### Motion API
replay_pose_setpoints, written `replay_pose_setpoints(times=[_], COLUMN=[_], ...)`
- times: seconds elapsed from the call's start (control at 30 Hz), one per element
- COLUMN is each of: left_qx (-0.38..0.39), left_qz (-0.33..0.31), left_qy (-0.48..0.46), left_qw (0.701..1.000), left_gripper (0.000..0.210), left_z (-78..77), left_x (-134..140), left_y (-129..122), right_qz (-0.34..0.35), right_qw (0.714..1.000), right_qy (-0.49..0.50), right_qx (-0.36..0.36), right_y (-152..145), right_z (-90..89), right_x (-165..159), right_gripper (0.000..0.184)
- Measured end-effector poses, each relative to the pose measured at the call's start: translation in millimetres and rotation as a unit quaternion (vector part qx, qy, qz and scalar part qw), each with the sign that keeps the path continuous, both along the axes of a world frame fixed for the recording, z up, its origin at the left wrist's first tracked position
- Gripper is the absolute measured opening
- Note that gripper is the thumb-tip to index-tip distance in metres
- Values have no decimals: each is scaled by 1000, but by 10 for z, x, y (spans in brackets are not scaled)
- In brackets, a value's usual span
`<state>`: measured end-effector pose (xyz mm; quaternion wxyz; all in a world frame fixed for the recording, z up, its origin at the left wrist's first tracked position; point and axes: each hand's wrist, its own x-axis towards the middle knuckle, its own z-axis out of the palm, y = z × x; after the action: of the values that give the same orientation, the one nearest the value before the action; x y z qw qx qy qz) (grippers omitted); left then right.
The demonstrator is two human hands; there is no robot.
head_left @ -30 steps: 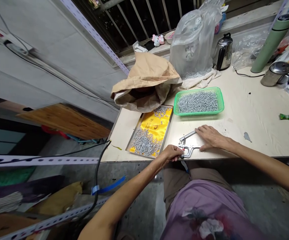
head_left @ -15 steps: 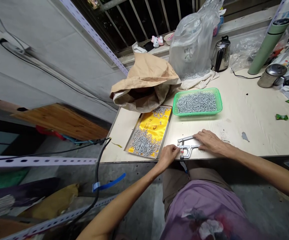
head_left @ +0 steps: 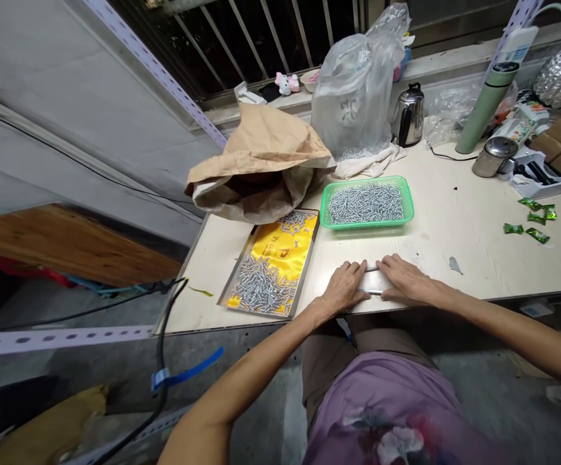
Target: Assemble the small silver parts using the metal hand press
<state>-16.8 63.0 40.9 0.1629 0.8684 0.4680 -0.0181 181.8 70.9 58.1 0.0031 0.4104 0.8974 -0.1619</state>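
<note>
Near the table's front edge, both my hands are on a pair of silver metal snap-fastener pliers [head_left: 373, 292]. My left hand [head_left: 343, 287] is closed over the head of the pliers, its fingers and thumb hiding the jaws. On the other side, my right hand [head_left: 403, 278] grips the ends of the two handles. Only short stretches of the handles show between the hands. To the left lies a shallow tray [head_left: 304, 274] lined in yellow, with heaps of small silver screw-like pieces [head_left: 261, 284]. Behind the hands, a green plastic basket [head_left: 368, 227] is filled with similar pieces.
An open brown paper bag [head_left: 265, 155] rests behind the tray. Farther back stand a clear plastic bag [head_left: 348, 103], a steel kettle [head_left: 409, 116], a green flask [head_left: 486, 113] and a steel cup [head_left: 494, 157]. Green-wrapped sweets [head_left: 537, 235] lie at the right.
My left hand has gone from pinching at the jaws to closing over the head of the pliers. My right hand stays on the handles. The view has shifted a little to the right.
</note>
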Motion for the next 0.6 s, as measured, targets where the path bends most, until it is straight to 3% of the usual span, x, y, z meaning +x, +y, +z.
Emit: replay_pose_setpoints(times=[0.2, 0.33, 0.5, 0.6], left_qx=[-24, -32, -32, -23], left_qz=[-77, -98, -79, -67], left_qy=[5, 11, 21, 15], left_qw=[997, 995, 996, 997], left_gripper=[35, 20, 15, 15], left_z=[104, 90, 25, 5], left_x=[71, 90, 117, 107], left_y=[67, 25, -50, -65], right_qz=[17, 10, -11, -24], right_qw=[999, 1000, 997, 996], right_qy=[-36, -3, 47, 49], right_qx=[3, 30, 60, 64], right_y=[-63, -219, -403, -378], right_z=[71, -18, -184, -185], right_x=[-35, -43, -72, -44], right_gripper=[35, 6, 21, 13])
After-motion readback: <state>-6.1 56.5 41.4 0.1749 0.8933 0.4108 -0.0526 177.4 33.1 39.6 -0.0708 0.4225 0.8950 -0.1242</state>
